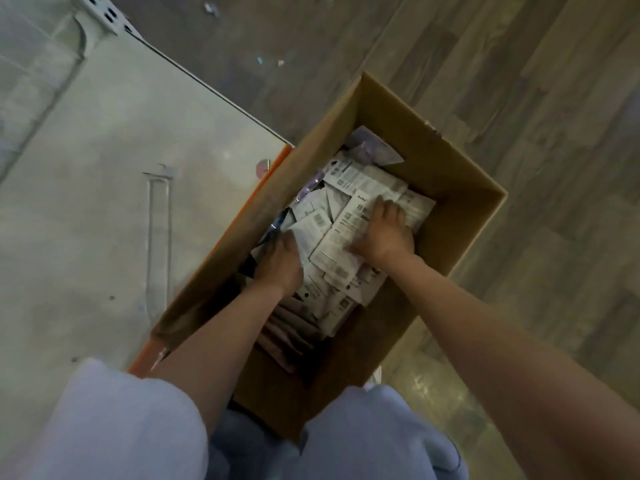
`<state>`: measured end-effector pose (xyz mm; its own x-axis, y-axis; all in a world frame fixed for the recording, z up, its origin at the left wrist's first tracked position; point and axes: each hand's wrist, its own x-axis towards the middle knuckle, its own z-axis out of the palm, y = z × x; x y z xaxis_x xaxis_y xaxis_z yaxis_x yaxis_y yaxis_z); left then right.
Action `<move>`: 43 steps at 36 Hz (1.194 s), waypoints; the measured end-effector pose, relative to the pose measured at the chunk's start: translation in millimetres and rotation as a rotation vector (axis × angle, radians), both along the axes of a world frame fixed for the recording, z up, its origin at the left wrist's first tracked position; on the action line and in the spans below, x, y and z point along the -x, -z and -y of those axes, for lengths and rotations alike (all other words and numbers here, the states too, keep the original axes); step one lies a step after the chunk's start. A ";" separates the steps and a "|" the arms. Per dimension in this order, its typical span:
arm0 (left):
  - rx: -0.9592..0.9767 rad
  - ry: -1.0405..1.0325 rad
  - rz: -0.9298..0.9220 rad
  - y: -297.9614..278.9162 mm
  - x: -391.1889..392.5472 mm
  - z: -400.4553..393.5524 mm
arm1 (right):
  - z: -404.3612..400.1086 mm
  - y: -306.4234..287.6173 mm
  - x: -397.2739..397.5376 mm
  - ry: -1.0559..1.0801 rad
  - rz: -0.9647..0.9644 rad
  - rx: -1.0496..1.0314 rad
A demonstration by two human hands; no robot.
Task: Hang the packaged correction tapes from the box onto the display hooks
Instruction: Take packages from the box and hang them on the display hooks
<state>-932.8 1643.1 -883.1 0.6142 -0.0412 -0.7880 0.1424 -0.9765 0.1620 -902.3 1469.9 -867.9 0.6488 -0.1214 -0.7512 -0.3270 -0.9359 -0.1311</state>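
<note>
Rummaging hands (281, 261) among packets (346, 209)

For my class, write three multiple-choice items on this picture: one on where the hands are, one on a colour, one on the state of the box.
1. Where are both hands?
A. Inside the cardboard box, on the packages
B. On the white shelf
C. On the floor

2. What colour is the shelf's edge strip beside the box?
A. Green
B. Orange
C. Black

3. What state is the box in?
A. Taped shut
B. Open and empty
C. Open, holding a loose pile of packages

Answers:
1 A: the left hand and right hand rest on the packages inside the cardboard box.
2 B: the edge strip of the white shelf is orange.
3 C: the top is open and packages lie jumbled inside.
</note>
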 end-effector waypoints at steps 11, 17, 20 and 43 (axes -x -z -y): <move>-0.069 -0.100 0.017 -8.5 13.2 -1.2 | -13.3 -16.6 23.3 0.057 0.101 -0.021; -0.005 -0.182 0.090 -87.6 22.7 -16.3 | -4.6 -88.6 44.7 0.173 0.061 -0.202; 0.015 -0.281 0.143 -139.0 29.1 -19.7 | -5.0 -139.3 47.8 0.219 0.039 -0.267; 0.121 -0.556 0.252 -419.5 33.4 -18.5 | -40.7 -420.7 66.8 0.105 0.132 -0.478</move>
